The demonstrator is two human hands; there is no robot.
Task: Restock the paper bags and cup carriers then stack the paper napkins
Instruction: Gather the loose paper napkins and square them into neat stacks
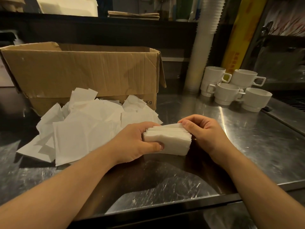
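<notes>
A squared stack of white paper napkins (171, 142) stands on edge on the steel counter (247, 154). My left hand (137, 142) grips its left end, thumb across the front. My right hand (204, 131) holds the right end with curled fingers. A loose heap of unsorted white napkins (85, 126) lies just left of the stack, spilling in front of an open brown cardboard box (92, 75). A flat pile of brown paper bags (133, 14) rests on the dark shelf behind.
Several white ceramic cups (231, 88) are stacked at the right rear of the counter. A tall sleeve of white paper cups (203, 47) leans beside them, with a yellow roll box (239, 35) further right. The counter's front edge runs below my forearms.
</notes>
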